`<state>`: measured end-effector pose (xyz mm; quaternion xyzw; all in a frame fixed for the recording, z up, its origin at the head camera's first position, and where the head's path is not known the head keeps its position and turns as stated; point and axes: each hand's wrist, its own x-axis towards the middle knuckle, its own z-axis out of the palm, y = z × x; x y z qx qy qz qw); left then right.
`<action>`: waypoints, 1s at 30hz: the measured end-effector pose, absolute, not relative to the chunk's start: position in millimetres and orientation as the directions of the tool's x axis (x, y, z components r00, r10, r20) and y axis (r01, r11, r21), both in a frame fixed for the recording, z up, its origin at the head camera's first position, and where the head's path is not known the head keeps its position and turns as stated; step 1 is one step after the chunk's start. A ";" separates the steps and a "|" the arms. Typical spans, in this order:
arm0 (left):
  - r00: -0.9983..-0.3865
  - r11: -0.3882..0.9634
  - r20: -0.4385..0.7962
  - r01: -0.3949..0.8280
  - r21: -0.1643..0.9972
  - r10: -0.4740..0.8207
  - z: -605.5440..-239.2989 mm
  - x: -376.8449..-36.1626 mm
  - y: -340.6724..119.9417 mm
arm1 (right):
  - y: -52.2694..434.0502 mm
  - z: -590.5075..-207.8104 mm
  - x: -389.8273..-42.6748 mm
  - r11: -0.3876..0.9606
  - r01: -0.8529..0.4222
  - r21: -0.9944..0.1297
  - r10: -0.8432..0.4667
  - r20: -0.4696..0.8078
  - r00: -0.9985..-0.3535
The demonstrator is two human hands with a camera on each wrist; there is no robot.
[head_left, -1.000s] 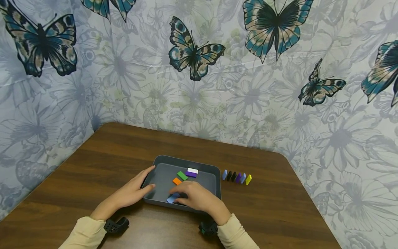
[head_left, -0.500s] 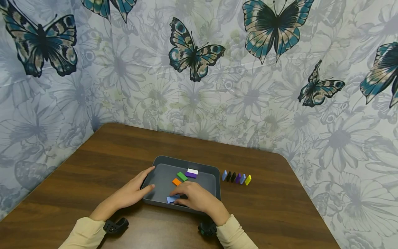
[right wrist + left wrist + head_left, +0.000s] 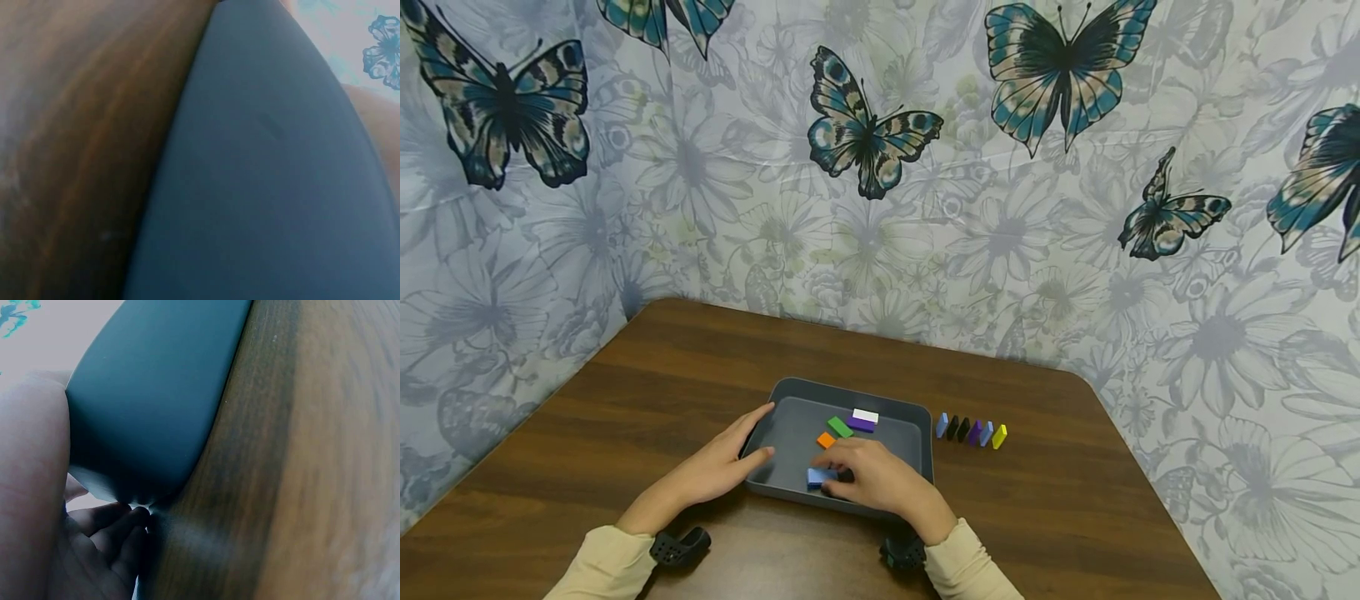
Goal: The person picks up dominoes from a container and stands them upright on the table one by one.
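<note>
A dark grey tray (image 3: 790, 492) lies on the wooden table. My left hand (image 3: 724, 461) holds its left side, the thumb over the rim and the fingers along the outer wall. Inside the tray, my right hand (image 3: 880, 475) pinches a light blue domino block (image 3: 821, 477) between thumb and fingers near the front wall. Part of that block is hidden by the fingers, and a dark piece shows beside it under the hand. Farther back in the tray lie an orange block (image 3: 826, 440), a green block (image 3: 840, 427), a purple block (image 3: 861, 425) and a white block (image 3: 866, 416).
Right of the tray, several blocks stand upright in a row on the table, from a light blue block (image 3: 942, 425) to a yellow block (image 3: 999, 437). Behind the table (image 3: 1037, 500) hangs a butterfly-print cloth (image 3: 880, 250). The right wrist view shows mostly the tray's outer wall (image 3: 262, 187).
The light blue block under my right fingers has turned from slanted to nearly straight and shifted slightly right. My left hand stays on the tray's side.
</note>
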<state>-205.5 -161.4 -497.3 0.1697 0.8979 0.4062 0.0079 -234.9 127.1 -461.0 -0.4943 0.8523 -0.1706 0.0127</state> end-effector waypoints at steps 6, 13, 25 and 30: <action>-0.941 0.606 0.125 0.301 0.736 0.315 -497.5 -205.2 -161.4 | 133.9 -456.3 -234.2 0.445 -0.830 -0.335 -0.834 0.184 -0.521; -0.943 0.597 0.116 0.290 0.748 0.312 -497.4 -204.5 -160.6 | 144.3 -447.9 -236.3 0.470 -0.808 -0.355 -0.800 0.215 -0.560; -0.940 0.594 0.126 0.300 0.746 0.317 -497.7 -205.2 -161.1 | 165.5 -433.9 -243.4 0.469 -0.754 -0.460 -0.748 0.248 -0.616; -0.939 0.593 0.132 0.306 0.745 0.318 -497.2 -205.0 -161.3 | 174.6 -428.9 -246.1 0.456 -0.742 -0.492 -0.736 0.261 -0.625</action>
